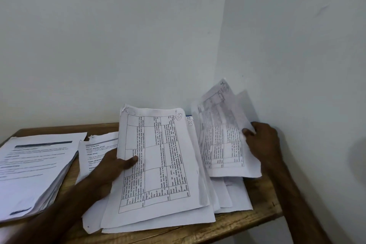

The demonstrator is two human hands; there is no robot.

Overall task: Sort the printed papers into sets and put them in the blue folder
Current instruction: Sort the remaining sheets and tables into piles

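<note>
1. The printed papers [168,184] fall into five groups across the lower half of the frame. I cannot count the sheets within any group.
2. My left hand [111,166] grips one tabled set [154,138] at lower centre. The thumb lies on top near the left edge and the fingers are underneath.
3. My right hand [263,140] pinches the lifted sheets [221,136] at centre right by their right edge. They are tilted up toward the wall corner, and their print is blurred.
4. One loose pile [233,196] lies fanned flat under both held groups.
5. One thin blue edge [189,115] shows at the back between the two held groups. I cannot tell whether it is the folder.
6. One thick stack [35,164] sits at lower left. One small pile [93,150] lies between it and my left hand.
7. One wooden table [257,220] carries everything, set into a corner of two pale walls [138,35].
</note>
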